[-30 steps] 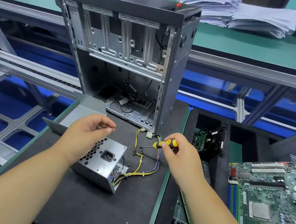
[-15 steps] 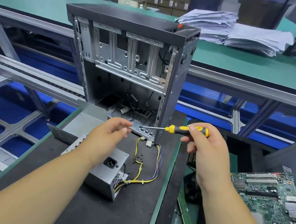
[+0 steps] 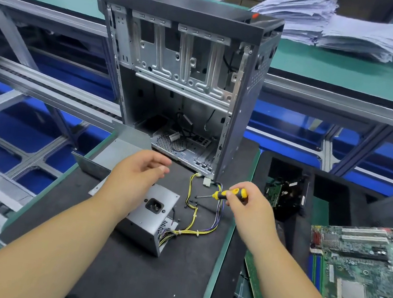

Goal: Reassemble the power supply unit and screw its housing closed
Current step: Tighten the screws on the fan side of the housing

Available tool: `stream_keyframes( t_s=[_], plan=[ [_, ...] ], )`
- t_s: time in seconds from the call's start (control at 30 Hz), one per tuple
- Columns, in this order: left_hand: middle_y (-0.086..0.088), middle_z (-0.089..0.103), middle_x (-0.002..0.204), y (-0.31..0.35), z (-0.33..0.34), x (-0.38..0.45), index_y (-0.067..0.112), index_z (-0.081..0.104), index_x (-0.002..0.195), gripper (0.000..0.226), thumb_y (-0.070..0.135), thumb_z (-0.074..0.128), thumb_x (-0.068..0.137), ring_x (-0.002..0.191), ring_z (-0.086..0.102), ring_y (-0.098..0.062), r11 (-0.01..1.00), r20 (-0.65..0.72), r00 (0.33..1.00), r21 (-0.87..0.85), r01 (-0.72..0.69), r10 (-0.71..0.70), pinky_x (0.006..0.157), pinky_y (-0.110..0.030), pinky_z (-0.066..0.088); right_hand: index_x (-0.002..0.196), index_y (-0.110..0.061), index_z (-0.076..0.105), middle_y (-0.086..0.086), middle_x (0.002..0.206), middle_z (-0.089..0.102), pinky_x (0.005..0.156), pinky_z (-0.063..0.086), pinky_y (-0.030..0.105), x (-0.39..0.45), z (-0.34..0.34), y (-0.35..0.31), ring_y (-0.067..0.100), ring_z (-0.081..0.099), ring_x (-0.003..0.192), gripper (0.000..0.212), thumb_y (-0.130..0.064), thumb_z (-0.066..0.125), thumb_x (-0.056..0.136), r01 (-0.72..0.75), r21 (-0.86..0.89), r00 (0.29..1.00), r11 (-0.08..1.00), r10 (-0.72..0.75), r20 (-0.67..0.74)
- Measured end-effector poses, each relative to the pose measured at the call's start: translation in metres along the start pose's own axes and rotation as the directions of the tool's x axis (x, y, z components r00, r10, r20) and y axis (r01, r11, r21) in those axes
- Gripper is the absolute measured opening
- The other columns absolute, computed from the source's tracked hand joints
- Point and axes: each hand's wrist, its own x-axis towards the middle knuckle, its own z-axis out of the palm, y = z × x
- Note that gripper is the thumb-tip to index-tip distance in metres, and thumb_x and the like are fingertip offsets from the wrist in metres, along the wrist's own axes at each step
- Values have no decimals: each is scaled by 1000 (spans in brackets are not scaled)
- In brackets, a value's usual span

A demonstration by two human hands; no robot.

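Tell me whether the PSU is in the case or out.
Out: the PSU lies on the mat before the case.

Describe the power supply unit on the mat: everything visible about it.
The power supply unit is a grey sheet-metal box lying on the black mat in front of the open computer case. Its upward face carries a black power socket; its near right side has vent slots. A bundle of mostly yellow wires leaves its right end and loops across the mat. The left forearm hides its left part; neither hand visibly touches it.
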Motion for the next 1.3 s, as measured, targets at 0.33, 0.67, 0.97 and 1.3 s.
stream_keyframes(
  t_s=[0.33,0.67,0.97,1.3],
  plan=[
    [10,72,93,-5,-10,0,34,71,93,24,13,58,94,88,66,-1,1000,-12,1000,29,-8,8,78,-19,47,87,-34,57,-22,78,65,58,45,28,8,18,9,3,58,69,7,-31,61,93,2,-33,1000,999,-1,20],
    [12,72,89,4,8,6,32,70,98,26,12,54,95,84,67,0,998,35,999,-49,35,-34,84,-25,48,87,-36,64,-10,76,71,59,46,36,-7,-43,-34,19,60,65,9,-29,61,92,79,202,993,976,-59,-103],
    [-12,76,87,31,41,5,4,62,107,18,19,58,98,84,75,-22,840,261,925,-401,366,-278,66,-24,59,88,-32,68,-12,61,61,62,45,28,-30,-80,-77,16,71,76,9,-36,60,86,226,385,971,895,-174,-164],
    [-5,72,71,44,37,-8,5,67,91,4,9,65,91,62,70,-10,613,336,882,-633,472,-331,52,-18,54,89,-30,68,-11,69,63,60,47,29,-55,-82,-92,14,70,75,6,-29,62,89,258,398,965,881,-214,-152]
  ],
)
